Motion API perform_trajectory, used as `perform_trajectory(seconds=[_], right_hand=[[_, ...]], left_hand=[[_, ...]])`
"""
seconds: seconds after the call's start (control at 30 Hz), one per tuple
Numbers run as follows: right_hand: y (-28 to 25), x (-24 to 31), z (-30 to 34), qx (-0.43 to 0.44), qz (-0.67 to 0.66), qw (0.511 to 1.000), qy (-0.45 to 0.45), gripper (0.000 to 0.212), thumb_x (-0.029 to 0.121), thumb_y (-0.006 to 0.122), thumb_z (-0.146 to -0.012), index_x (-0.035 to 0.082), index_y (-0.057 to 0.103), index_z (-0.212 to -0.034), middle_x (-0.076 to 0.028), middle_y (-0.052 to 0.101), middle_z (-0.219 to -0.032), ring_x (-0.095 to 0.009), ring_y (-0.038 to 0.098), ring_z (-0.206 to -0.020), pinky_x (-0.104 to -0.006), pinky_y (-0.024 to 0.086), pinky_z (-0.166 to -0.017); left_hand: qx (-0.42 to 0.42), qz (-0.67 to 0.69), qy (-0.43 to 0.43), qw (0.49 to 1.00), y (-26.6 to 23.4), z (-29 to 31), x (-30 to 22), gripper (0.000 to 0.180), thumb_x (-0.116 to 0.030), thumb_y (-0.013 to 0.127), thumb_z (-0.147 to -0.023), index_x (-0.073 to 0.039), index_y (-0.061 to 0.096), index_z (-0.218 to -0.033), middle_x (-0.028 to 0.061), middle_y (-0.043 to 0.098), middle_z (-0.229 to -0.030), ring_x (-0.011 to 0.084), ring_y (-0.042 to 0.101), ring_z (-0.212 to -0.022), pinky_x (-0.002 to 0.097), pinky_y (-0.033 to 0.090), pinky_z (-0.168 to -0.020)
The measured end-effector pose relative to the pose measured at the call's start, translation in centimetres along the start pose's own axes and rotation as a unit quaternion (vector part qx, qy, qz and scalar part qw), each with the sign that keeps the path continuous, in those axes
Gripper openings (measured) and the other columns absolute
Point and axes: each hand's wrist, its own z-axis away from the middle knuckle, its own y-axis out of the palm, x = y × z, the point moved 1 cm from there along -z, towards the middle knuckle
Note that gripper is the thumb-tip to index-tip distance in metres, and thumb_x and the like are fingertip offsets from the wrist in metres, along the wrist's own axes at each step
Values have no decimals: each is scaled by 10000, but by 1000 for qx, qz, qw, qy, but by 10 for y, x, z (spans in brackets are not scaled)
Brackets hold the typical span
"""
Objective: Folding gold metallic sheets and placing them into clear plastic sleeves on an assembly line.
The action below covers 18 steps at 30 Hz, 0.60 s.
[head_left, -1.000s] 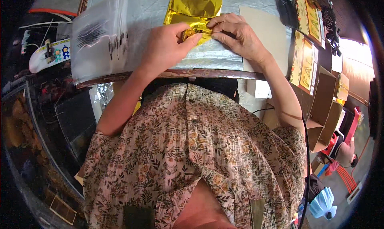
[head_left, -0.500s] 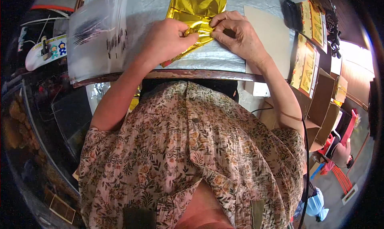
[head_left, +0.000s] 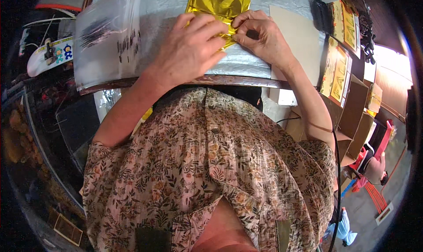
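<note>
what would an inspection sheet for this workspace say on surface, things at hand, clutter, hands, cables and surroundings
Surface: wrinkled pale grey-blue covering on a brown-edged table
Things at hand: shiny gold foil piece, creased
Clutter: clear plastic sheeting with dark streaks, left; flat beige board, right
Hands: bare left hand over the foil, contact unclear; bare right hand, fingertips at its right edge
Cables: thin black cable, right
Surroundings: open brown cardboard box, right

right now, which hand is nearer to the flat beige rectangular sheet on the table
Right. The right hand is by the left edge of the flat beige rectangular sheet, pinching the shiny gold foil; the left hand is farther left, over the foil's left side.
</note>
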Motion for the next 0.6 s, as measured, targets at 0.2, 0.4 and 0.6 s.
perform_trajectory(seconds=[0.2,0.4,0.6], right_hand=[[-1,3,-2,3,-14,1000,4,115,30,778,-797,3,671,-764,-46,690,-1040,-235,595,-1018,-350,457,-950],[-3,3,-1,3,-6,1000,6,120,42,790,-798,7,676,-786,-53,686,-1032,-235,591,-1009,-341,454,-948],[-1,-1,3,-20,-23,1000,3,92,11,760,-830,5,687,-884,-67,691,-1053,-247,598,-1035,-336,464,-950]], left_hand=[[21,-46,27,998,4,0,-6,186,-182,733,-772,-8,713,-837,50,641,-919,203,595,-1026,415,419,-1025],[46,-138,81,986,13,0,-5,86,-90,676,-702,-16,709,-730,78,641,-757,217,643,-907,398,434,-1076],[20,-108,92,990,13,-4,1,74,-67,654,-721,-10,695,-742,108,664,-753,237,672,-910,407,457,-1076]])
